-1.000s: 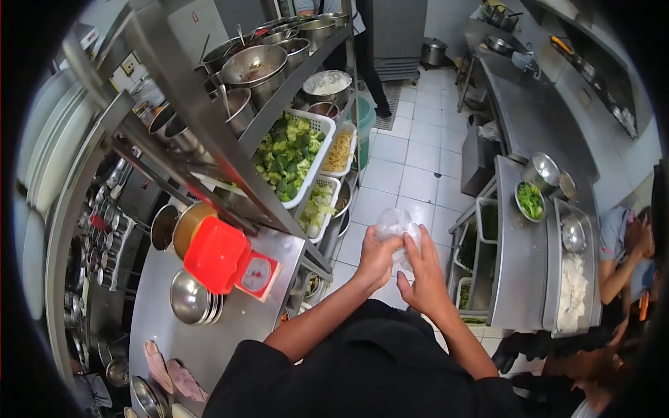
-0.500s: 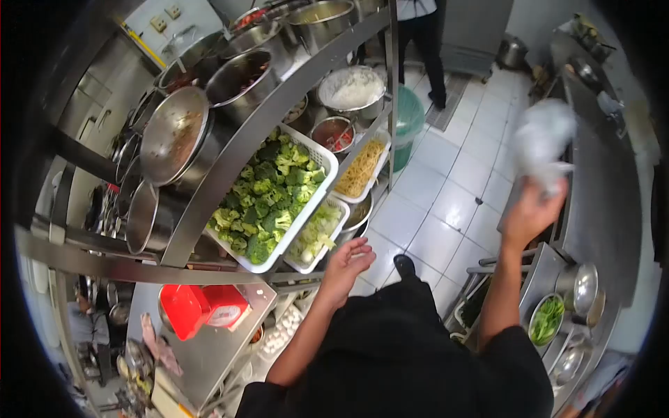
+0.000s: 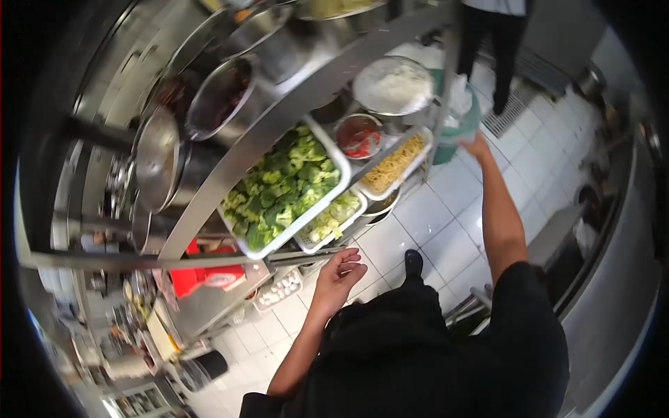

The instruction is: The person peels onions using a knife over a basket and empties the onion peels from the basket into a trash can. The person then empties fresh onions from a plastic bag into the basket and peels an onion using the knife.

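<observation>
My right hand (image 3: 477, 147) is stretched out toward a green bin (image 3: 446, 151) on the floor. A crumpled whitish plastic bag (image 3: 459, 96) is just beyond my fingers, over the bin's opening. Motion blurs the fingers, so I cannot tell whether they still touch the bag. Low in front of my body, my left hand (image 3: 337, 280) is open and holds nothing, its fingers loosely curved. Nearest to it are a white basket of broccoli florets (image 3: 282, 188) and a smaller white basket of pale chopped greens (image 3: 334, 217), both on a metal rack.
The rack also bears a basket of noodle-like strips (image 3: 394, 167), a bowl with red pieces (image 3: 360, 139) and a pot of white powder (image 3: 395, 89). Metal bowls stand on the upper shelf. Another person (image 3: 491, 42) stands past the bin. A steel counter (image 3: 613, 258) runs along the right.
My right hand has swung from the right-hand counter across to the bin, and the plastic bag has gone with it. The view has turned to the right. My left hand stays low and open.
</observation>
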Demonstrator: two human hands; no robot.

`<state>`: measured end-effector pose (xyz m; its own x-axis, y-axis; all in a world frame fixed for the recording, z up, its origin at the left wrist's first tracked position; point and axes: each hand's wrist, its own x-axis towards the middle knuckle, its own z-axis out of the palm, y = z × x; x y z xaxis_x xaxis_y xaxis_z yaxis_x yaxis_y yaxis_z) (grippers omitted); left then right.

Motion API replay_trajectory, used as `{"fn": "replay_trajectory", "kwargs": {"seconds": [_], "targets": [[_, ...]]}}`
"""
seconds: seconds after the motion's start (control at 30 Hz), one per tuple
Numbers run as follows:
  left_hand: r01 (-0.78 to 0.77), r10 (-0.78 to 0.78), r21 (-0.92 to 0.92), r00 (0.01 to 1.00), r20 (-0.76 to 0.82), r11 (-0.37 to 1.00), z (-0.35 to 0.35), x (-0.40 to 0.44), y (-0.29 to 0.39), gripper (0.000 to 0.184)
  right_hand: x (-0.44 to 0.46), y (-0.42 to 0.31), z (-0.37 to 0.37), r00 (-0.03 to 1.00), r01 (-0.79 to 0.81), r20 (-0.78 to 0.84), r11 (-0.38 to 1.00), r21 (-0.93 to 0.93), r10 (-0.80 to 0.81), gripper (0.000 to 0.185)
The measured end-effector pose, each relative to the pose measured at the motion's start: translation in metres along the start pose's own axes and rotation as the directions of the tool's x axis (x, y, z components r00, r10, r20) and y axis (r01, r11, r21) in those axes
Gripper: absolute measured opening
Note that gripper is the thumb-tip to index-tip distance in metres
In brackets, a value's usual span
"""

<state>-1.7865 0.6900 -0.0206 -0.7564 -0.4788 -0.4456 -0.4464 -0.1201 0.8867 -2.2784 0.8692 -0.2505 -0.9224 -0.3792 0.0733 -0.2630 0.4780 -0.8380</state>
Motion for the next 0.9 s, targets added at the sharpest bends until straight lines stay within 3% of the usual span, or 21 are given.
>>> {"fn": "replay_trajectory", "kwargs": {"seconds": [0.03, 0.07, 0.13, 0.17, 0.2, 0.23, 0.27, 0.3, 0.33, 0.37, 0.47, 0.57, 0.67, 0.77, 0.9], "targets": [[-0.014, 0.014, -0.011, 0.999, -0.029, 1.0, -0.004, -0.006, -0.004, 0.043, -0.014, 0.038, 0.029, 0.976, -0.175, 0.078, 0.942, -0.287, 0.205, 0.092], [-0.031, 0.029, -0.029, 0.997, -0.071, 0.999, -0.009, -0.016, -0.009, 0.043, -0.043, 0.066, 0.06, 0.973, -0.155, 0.094, 0.902, -0.402, 0.209, 0.087], [-0.03, 0.02, -0.059, 0.988, -0.154, 0.998, -0.02, -0.03, -0.02, 0.041, -0.126, 0.079, 0.111, 0.962, -0.012, 0.232, 0.875, -0.485, 0.142, 0.055], [-0.059, 0.045, -0.066, 0.98, -0.193, 0.996, -0.028, -0.037, -0.03, 0.041, -0.171, 0.097, 0.144, 0.91, -0.078, 0.337, 0.899, -0.431, 0.24, 0.042], [-0.088, 0.07, -0.067, 0.969, -0.237, 0.994, -0.037, -0.048, -0.039, 0.041, -0.226, 0.099, 0.164, 0.902, 0.127, 0.427, 0.907, -0.401, 0.062, 0.031], [-0.115, 0.081, -0.108, 0.957, -0.28, 0.987, -0.046, -0.059, -0.047, 0.042, -0.269, 0.149, 0.206, 0.757, 0.454, 0.647, 0.785, -0.422, -0.09, 0.038], [-0.137, 0.101, -0.095, 0.945, -0.31, 0.986, -0.057, -0.07, -0.055, 0.042, -0.307, 0.122, 0.219, 0.607, 0.55, 0.76, 0.813, -0.192, -0.231, 0.033], [-0.156, 0.119, -0.079, 0.929, -0.35, 0.985, -0.068, -0.081, -0.065, 0.043, -0.337, 0.016, 0.198, 0.544, 0.06, 0.832, 0.983, -0.171, 0.111, 0.031], [-0.169, 0.134, -0.059, 0.912, -0.388, 0.984, -0.082, -0.099, -0.075, 0.043, -0.364, -0.019, 0.21, 0.525, 0.284, 0.85, 0.932, -0.223, 0.044, 0.033], [-0.186, 0.127, -0.092, 0.889, -0.439, 0.978, -0.096, -0.117, -0.085, 0.043, -0.388, -0.049, 0.221, 0.513, 0.442, 0.848, 0.888, -0.127, -0.134, 0.035], [-0.253, 0.117, -0.179, 0.829, -0.546, 0.951, -0.142, -0.169, -0.125, 0.042, -0.441, -0.167, 0.251, 0.337, 0.267, 0.938, 0.947, -0.175, 0.079, 0.035], [-0.278, 0.056, -0.266, 0.781, -0.622, 0.923, -0.182, -0.226, -0.165, 0.039, -0.48, -0.21, 0.305, 0.2, 0.487, 0.97, 0.873, 0.024, -0.138, 0.036], [-0.309, -0.01, -0.308, 0.692, -0.722, 0.9, -0.22, -0.284, -0.196, 0.036, -0.52, -0.289, 0.345, 0.139, 0.471, 0.954, 0.865, 0.172, -0.265, 0.035], [-0.343, -0.048, -0.321, 0.614, -0.788, 0.883, -0.253, -0.335, -0.212, 0.035, -0.566, -0.355, 0.382, 0.128, 0.418, 0.967, 0.896, 0.148, -0.219, 0.035], [-0.409, -0.078, -0.309, 0.492, -0.867, 0.859, -0.296, -0.389, -0.226, 0.036, -0.624, -0.416, 0.426, -0.012, 0.425, 0.964, 0.871, 0.247, -0.267, 0.035]]}}
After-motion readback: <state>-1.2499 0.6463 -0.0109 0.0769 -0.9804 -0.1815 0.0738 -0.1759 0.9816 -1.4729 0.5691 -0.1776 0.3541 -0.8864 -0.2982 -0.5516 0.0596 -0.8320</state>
